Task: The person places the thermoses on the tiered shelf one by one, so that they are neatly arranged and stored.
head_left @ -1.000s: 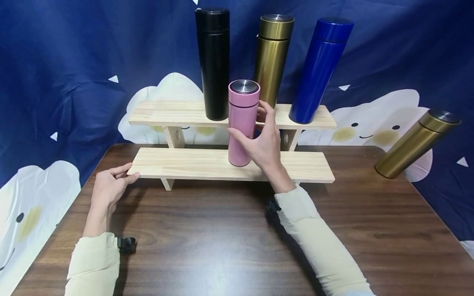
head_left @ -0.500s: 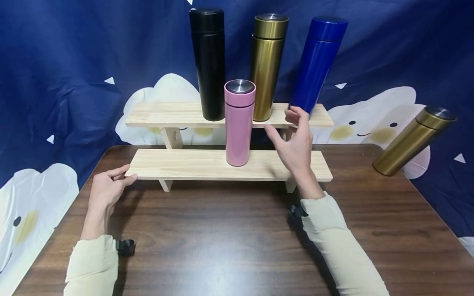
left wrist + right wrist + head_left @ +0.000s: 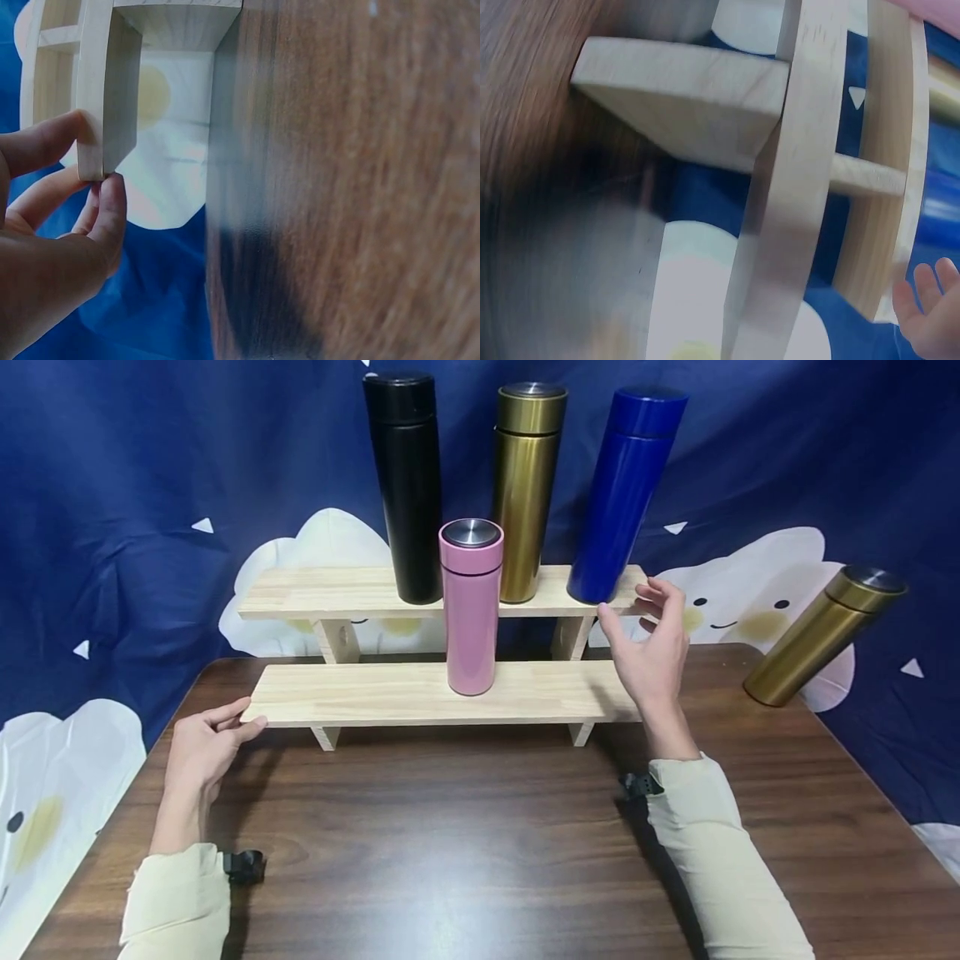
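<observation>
My left hand (image 3: 201,756) pinches the left end of the lower board of a two-tier wooden shelf (image 3: 360,693); in the left wrist view, fingers lie on both sides of that board (image 3: 91,97). A pink thermos bottle (image 3: 472,610) with a steel lid top stands upright on the lower tier. On the upper tier stand a black thermos (image 3: 408,493), a gold thermos (image 3: 527,493) and a blue thermos (image 3: 626,497). My right hand (image 3: 651,643) hovers by the shelf's right end, fingers spread and bent, holding nothing; it covers the lower board's right corner.
A second gold thermos (image 3: 825,635) stands alone at the right side of the brown wooden table (image 3: 450,835). Behind the table hangs a blue curtain (image 3: 285,443) with white cloud prints.
My right hand has come away from the pink thermos and moved right, past the blue thermos, to the shelf's right end. The pink thermos stays on the lower tier. My left hand keeps its pinch.
</observation>
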Available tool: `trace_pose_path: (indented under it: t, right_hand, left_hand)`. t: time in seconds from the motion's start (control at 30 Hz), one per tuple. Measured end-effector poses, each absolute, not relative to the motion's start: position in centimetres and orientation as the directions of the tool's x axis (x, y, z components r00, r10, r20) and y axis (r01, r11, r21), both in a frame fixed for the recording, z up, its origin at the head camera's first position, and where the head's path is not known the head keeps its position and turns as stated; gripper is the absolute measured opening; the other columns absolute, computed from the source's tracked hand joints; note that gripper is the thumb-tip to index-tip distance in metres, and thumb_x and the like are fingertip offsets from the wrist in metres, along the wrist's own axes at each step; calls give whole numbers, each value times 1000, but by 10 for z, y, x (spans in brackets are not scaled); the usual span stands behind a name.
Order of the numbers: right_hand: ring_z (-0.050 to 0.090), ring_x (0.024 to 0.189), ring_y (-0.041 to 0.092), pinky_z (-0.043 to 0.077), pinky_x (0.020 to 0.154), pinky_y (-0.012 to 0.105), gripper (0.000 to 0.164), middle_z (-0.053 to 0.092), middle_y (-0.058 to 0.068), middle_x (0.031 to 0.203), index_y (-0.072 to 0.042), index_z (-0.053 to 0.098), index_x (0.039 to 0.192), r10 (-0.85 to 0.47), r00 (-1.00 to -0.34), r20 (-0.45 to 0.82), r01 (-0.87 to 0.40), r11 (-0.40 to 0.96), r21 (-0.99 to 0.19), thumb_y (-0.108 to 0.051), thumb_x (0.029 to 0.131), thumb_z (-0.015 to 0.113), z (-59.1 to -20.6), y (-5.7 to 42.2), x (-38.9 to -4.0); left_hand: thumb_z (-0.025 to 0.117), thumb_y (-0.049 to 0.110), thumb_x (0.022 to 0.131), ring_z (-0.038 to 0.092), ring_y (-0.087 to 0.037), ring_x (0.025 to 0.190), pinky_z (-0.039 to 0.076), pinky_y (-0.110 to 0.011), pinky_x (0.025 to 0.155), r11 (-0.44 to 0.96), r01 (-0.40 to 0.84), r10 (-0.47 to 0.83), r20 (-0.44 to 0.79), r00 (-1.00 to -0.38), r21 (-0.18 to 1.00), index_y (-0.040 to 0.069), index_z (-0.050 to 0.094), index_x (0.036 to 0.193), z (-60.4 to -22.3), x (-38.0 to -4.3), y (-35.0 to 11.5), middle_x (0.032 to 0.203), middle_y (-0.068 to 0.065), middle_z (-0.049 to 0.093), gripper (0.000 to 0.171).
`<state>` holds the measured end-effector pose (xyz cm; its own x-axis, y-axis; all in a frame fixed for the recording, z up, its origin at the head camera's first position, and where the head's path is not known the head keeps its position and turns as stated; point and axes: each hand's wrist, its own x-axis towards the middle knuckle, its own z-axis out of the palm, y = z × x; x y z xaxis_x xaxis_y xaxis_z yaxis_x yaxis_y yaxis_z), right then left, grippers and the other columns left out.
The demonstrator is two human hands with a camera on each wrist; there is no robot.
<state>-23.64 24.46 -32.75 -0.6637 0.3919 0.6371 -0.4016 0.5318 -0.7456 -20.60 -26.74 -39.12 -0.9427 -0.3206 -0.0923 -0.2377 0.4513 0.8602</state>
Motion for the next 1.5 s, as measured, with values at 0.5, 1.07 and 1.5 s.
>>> trace_pose_path:
  t: [0.5,1.07,1.5]
  right_hand:
    - [60,117,16,43,94,26,59,63,-1,130,-16,53,137,472,-655,591,-311,545,-779,-31,86,79,-329,273,-229]
    - [58,110,9,45,91,22,62,62,-7,126,-18,51,139,586,-610,533,-203,535,-820,-28,85,81,-331,310,-228]
    - [58,107,5,47,88,20,60,61,-9,124,-21,53,136,648,-561,515,-166,521,-837,-30,84,81,-334,339,-222]
  left_hand:
    - [77,22,92,47,-27,136,42,-34,107,442,-228,-327,-81,-942,868,7,54,146,-391,-204,-267,146,-16,51,60]
    - [76,21,92,48,-28,136,42,-36,107,439,-215,-325,-70,-943,872,7,55,145,-391,-205,-265,147,-15,51,59]
    - [75,23,93,49,-28,135,43,-33,105,458,-211,-321,-61,-945,864,6,55,145,-389,-205,-266,144,-16,53,59]
